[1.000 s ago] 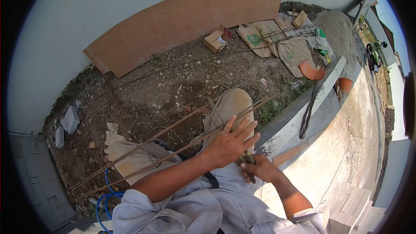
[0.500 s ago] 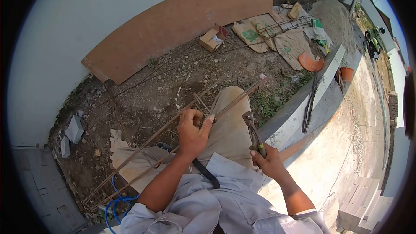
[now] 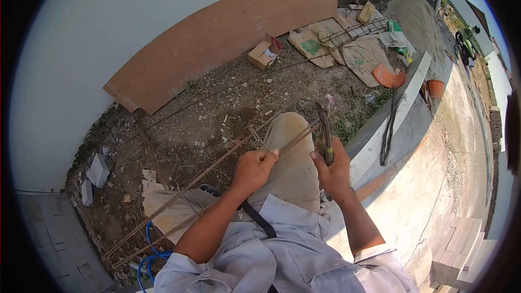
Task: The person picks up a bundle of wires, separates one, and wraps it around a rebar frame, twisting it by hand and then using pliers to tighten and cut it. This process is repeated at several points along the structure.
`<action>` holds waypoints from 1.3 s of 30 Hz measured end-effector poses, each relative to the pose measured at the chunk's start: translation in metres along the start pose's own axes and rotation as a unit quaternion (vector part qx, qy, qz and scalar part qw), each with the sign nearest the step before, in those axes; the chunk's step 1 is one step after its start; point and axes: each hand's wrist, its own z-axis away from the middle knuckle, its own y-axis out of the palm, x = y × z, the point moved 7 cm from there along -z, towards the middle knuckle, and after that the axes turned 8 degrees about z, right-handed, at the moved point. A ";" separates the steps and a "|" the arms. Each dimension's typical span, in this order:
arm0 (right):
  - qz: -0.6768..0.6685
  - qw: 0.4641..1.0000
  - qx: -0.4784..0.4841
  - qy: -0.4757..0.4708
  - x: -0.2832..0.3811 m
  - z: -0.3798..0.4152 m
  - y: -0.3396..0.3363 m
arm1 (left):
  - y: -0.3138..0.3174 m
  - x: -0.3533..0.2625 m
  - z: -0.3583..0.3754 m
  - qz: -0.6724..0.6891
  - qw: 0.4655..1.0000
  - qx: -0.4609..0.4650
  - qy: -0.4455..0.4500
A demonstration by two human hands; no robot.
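Note:
My left hand (image 3: 254, 171) is closed on the lower rod of a long, thin steel rebar frame (image 3: 201, 176), which lies slanting across my legs. A small stirrup crosses the rods just above that hand. In my right hand (image 3: 334, 171) are pincers (image 3: 324, 130) with yellow-green on their handles, held upright with the jaws near the far end of the frame. Whether the jaws touch the rods or a wire cannot be made out.
A plywood board (image 3: 228, 32) leans on the wall. Beyond the frame are a cardboard box (image 3: 265, 52), paper sacks (image 3: 361, 57) and an orange bucket (image 3: 435, 88). Dark wires (image 3: 388, 133) hang over a concrete beam (image 3: 412, 84) at right. Blue hose (image 3: 145, 266) lies lower left.
My right hand has moved up and forward, bringing the pincers to the far end of the frame. My left hand has shifted slightly right and down along the rod.

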 end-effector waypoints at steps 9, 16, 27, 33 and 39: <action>0.070 0.995 0.039 -0.057 -0.005 -0.013 0.008 | 0.011 0.001 0.004 -0.045 0.998 0.024 0.029; 0.117 0.987 0.045 -0.097 -0.001 -0.014 0.006 | 0.017 -0.015 0.012 -0.099 0.994 0.038 0.037; 0.134 0.984 0.048 -0.103 0.000 -0.003 0.005 | 0.018 -0.032 0.024 -0.088 0.994 0.049 0.049; 0.116 0.988 0.049 -0.094 -0.006 0.000 0.003 | 0.006 -0.039 0.042 0.001 0.966 -0.145 0.214; 0.207 0.967 0.009 -0.152 0.026 0.014 -0.004 | 0.005 -0.024 0.033 0.212 0.946 -0.107 0.222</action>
